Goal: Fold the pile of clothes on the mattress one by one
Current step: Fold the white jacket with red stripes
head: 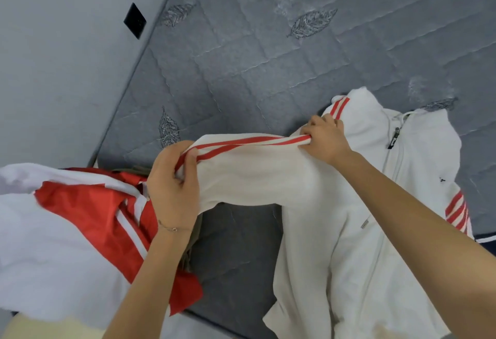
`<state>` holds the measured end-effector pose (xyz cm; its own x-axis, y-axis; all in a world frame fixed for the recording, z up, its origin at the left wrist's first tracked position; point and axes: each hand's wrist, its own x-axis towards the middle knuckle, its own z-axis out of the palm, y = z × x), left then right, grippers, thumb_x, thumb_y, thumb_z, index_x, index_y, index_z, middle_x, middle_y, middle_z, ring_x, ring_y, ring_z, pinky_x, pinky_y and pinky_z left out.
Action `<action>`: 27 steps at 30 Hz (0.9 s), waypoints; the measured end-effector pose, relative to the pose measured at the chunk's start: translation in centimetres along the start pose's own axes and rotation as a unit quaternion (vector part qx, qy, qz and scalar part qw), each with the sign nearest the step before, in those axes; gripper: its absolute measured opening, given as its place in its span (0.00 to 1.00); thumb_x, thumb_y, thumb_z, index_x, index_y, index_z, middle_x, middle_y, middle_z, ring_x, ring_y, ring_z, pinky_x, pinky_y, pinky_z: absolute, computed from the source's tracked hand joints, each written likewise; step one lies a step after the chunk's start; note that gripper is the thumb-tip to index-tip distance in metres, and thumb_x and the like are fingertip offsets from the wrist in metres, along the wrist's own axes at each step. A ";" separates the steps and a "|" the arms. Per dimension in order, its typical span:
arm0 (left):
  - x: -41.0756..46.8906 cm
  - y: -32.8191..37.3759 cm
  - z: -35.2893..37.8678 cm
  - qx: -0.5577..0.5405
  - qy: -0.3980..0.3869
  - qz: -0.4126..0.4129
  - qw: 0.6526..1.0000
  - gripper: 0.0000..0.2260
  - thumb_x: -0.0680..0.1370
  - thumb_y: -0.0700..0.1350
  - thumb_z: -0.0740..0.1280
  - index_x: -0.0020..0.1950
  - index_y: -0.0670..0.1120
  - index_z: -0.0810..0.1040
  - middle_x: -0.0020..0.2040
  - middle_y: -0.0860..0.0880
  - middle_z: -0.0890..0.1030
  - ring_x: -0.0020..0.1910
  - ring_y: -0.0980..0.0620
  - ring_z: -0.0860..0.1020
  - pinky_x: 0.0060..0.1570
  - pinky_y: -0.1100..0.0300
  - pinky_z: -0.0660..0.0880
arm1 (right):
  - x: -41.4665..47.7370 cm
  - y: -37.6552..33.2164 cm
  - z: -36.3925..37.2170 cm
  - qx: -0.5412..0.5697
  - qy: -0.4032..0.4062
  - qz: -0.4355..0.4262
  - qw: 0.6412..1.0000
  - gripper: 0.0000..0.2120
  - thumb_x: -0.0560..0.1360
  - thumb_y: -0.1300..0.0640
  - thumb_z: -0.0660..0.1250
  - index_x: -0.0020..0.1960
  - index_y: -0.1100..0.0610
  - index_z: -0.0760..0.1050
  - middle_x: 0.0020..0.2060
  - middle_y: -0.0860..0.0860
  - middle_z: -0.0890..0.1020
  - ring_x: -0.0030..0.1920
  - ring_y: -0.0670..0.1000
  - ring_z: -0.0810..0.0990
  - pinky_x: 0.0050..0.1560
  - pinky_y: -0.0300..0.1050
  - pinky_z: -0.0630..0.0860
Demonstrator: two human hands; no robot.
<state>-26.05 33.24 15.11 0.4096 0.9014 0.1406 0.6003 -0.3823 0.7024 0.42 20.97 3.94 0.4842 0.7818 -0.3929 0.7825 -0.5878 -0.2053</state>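
A white zip jacket [335, 271] with red stripes lies on the right part of the grey quilted mattress [268, 56]. Its long axis runs from the near edge, where the hem reaches, toward the far side, where the collar points; the zip [393, 140] faces up. Its one sleeve [249, 174] is lifted off the mattress and stretched sideways, roughly along the near edge, red stripes on its upper side. The left hand [171, 188] grips the cuff end with fingers curled round the cloth and the thumb pressed on a stripe. The right hand [326, 141] clutches the same sleeve at the shoulder, fingers closed over the bunched fabric. The other sleeve [456, 209] lies flat toward the right. The pile of clothes [80, 217], red and white on top, sits at the near left corner, just beside the left hand. Beyond the jacket the mattress shows bare quilting up to its left edge, which runs along the wall [53, 70].
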 end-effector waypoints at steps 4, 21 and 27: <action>0.4 -0.1 1.3 0.005 -0.045 -0.002 0.999 0.07 0.80 0.40 0.63 0.54 0.41 0.80 0.48 0.53 0.78 0.46 0.63 0.72 0.52 0.78 0.65 | 0.9 1.7 -0.8 0.147 0.084 0.086 0.982 0.05 0.75 0.61 0.63 0.50 0.60 0.75 0.44 0.59 0.81 0.48 0.61 0.77 0.46 0.47 0.67; 3.4 -1.6 8.9 0.098 -0.085 -0.057 0.990 0.07 0.80 0.46 0.62 0.54 0.50 0.79 0.48 0.50 0.77 0.48 0.51 0.74 0.45 0.60 0.65 | 1.5 6.7 -0.9 0.057 0.156 0.192 0.967 0.13 0.76 0.54 0.63 0.57 0.60 0.75 0.47 0.60 0.80 0.48 0.63 0.78 0.44 0.51 0.68; 7.1 -3.9 11.5 0.189 -0.069 -0.007 0.980 0.09 0.79 0.47 0.64 0.54 0.45 0.80 0.48 0.42 0.77 0.49 0.40 0.71 0.48 0.53 0.65 | 1.6 6.8 -0.1 -0.002 0.202 0.178 0.963 0.16 0.75 0.51 0.66 0.57 0.61 0.75 0.52 0.63 0.75 0.55 0.62 0.71 0.54 0.54 0.61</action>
<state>-17.61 38.78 5.32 0.4722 0.8813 0.0184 0.8076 -0.4409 0.3917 6.55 18.18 1.98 0.8341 0.5488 -0.0563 0.5402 -0.8332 -0.1184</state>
